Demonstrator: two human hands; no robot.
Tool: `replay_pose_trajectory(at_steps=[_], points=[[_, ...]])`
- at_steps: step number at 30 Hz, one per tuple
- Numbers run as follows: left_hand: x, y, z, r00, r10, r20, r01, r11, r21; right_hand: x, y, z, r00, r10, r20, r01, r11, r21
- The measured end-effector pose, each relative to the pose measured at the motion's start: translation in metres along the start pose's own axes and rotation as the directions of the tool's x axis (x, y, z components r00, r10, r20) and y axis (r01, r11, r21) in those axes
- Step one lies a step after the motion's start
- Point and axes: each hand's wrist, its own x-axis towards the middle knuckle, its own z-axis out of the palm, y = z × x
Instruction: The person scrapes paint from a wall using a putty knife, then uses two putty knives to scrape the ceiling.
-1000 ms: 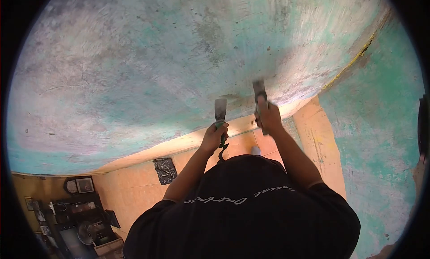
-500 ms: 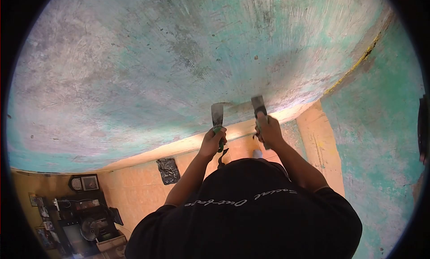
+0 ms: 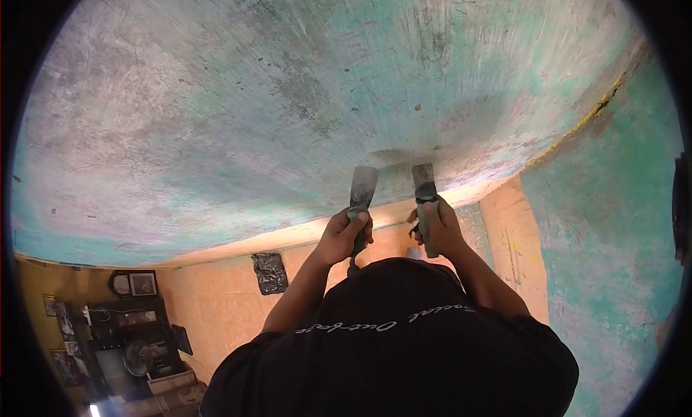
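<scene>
Head view. Grips a green-handled putty knife (image 3: 360, 190) in the left hand (image 3: 344, 233), fingers clenched round the handle, blade pointing up and touching the ceiling (image 3: 252, 114). Holds a second scraper (image 3: 424, 183) in the right hand (image 3: 438, 226), likewise clenched on the handle, blade flat against the same worn turquoise-and-grey surface, just right of the first. Keeps both blades side by side, close but apart. Wears a black shirt (image 3: 389, 359) with white lettering, filling the near bottom. Shows, farther off, an orange wall (image 3: 223, 302) carrying a dark object (image 3: 269, 273), a fan (image 3: 135, 356) at far left, and a teal wall (image 3: 613, 237) at right.
</scene>
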Motion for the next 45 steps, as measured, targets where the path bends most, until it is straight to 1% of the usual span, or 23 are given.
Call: replay_pose_trajectory(at_steps=[2,4,6,7,11,13,16,18,20,21,24,25,27,28,29,30,32,33,36,39,42,43,45], points=[[-0.004,0.012,0.002,0.999,-0.027,-0.032,0.028,0.999,0.024,0.005,-0.007,-0.003,1.000,-0.023,-0.013,0.022,0.999,-0.045],[-0.001,0.016,0.004,0.998,0.023,-0.055,-0.021,0.999,0.044,0.024,-0.040,0.005,0.998,-0.059,-0.020,0.057,0.997,-0.057],[0.003,0.018,0.002,0.994,0.094,-0.053,-0.089,0.992,0.086,0.034,-0.074,0.019,0.979,-0.202,0.038,0.203,0.979,-0.020],[0.003,0.023,0.002,0.995,0.093,-0.032,-0.090,0.992,0.088,0.037,-0.085,0.026,0.958,-0.276,0.070,0.277,0.961,0.003],[0.003,0.046,0.001,0.988,0.150,0.045,-0.151,0.988,0.021,0.031,-0.090,0.035,0.965,-0.239,0.104,0.220,0.961,0.170],[0.002,0.055,0.001,0.980,0.194,0.049,-0.195,0.981,0.018,0.024,-0.077,0.030,0.990,-0.124,0.063,0.112,0.980,0.163],[-0.001,0.070,0.000,0.985,0.153,0.078,-0.159,0.984,0.075,0.015,-0.048,0.019,0.999,-0.002,0.047,-0.002,0.995,0.099],[0.003,0.068,-0.003,0.985,0.146,0.091,-0.153,0.985,0.074,0.014,-0.049,0.016,0.995,-0.026,0.095,0.016,0.994,0.106],[0.005,0.074,-0.002,0.986,0.127,0.110,-0.139,0.984,0.110,0.023,-0.073,0.015,0.996,-0.063,0.059,0.059,0.995,0.079],[0.005,0.079,0.001,0.990,0.115,0.087,-0.125,0.986,0.110,0.023,-0.086,0.016,0.996,-0.079,0.040,0.076,0.995,0.063],[0.002,0.112,0.009,0.974,0.196,0.113,-0.223,0.921,0.321,0.016,-0.094,0.027,0.994,-0.073,0.081,0.065,0.992,0.106],[-0.001,0.124,0.011,0.958,0.259,0.123,-0.286,0.866,0.410,0.017,-0.092,0.022,0.995,-0.054,0.082,0.043,0.992,0.121],[-0.007,0.146,0.015,0.912,0.381,0.155,-0.398,0.720,0.568,0.011,-0.095,0.019,0.985,-0.142,0.098,0.127,0.981,0.148],[-0.010,0.156,0.015,0.894,0.411,0.180,-0.431,0.674,0.600,0.008,-0.097,0.017,0.977,-0.186,0.107,0.168,0.973,0.160],[-0.014,0.165,0.013,0.875,0.438,0.205,-0.461,0.625,0.630,0.008,-0.098,0.010,0.952,-0.249,0.180,0.218,0.960,0.176],[-0.018,0.174,0.012,0.856,0.463,0.230,-0.487,0.573,0.659,0.006,-0.109,0.011,0.940,-0.297,0.168,0.271,0.949,0.164],[-0.023,0.193,0.009,0.807,0.542,0.236,-0.548,0.534,0.644,-0.003,-0.135,0.015,0.908,-0.396,0.141,0.376,0.915,0.146],[-0.025,0.202,0.007,0.780,0.577,0.242,-0.575,0.511,0.639,-0.001,-0.144,0.012,0.885,-0.447,0.129,0.438,0.894,0.091],[-0.026,0.239,0.000,0.596,0.650,0.472,-0.711,0.153,0.687,0.001,-0.179,0.021,0.741,-0.671,0.009,0.671,0.741,0.025],[-0.037,0.275,0.005,0.529,0.676,0.513,-0.711,0.023,0.703,-0.004,-0.220,0.025,0.616,-0.779,0.115,0.784,0.620,-0.002],[-0.047,0.302,0.010,0.562,0.693,0.451,-0.706,0.117,0.699,-0.005,-0.245,0.032,0.592,-0.786,0.178,0.801,0.598,-0.026],[-0.051,0.311,0.010,0.569,0.688,0.450,-0.695,0.111,0.710,-0.004,-0.251,0.034,0.569,-0.788,0.235,0.802,0.595,0.055],[-0.057,0.327,0.011,0.583,0.678,0.447,-0.676,0.101,0.730,-0.007,-0.269,0.043,0.503,-0.790,0.351,0.826,0.559,0.072]])
